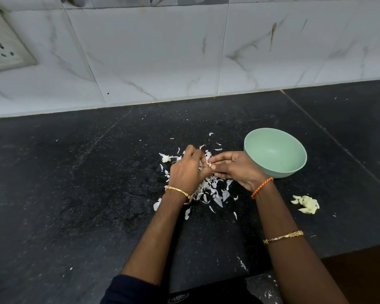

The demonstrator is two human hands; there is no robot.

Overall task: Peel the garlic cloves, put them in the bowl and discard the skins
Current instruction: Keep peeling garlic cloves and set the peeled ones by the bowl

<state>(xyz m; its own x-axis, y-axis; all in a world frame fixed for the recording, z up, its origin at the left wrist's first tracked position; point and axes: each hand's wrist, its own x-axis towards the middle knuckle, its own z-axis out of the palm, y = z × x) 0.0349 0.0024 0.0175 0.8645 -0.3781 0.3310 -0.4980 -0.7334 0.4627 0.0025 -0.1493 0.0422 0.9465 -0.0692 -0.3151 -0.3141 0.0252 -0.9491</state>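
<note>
Both hands meet over a heap of white garlic skins (213,189) in the middle of the black counter. My left hand (188,170) and my right hand (235,166) pinch one small garlic clove (210,164) between their fingertips. Just right of my right hand stands a pale green bowl (294,163), and nothing shows inside it. A small pile of peeled cloves (306,204) lies on the counter at the right, below the bowl. A garlic piece still in its skin (166,159) lies left of my left hand.
The black stone counter (75,194) runs back to a white marble-tiled wall (162,62). A wall socket (2,51) sits at the upper left. The counter's front edge drops away at the lower right (360,249). Loose skin flakes are scattered around the heap.
</note>
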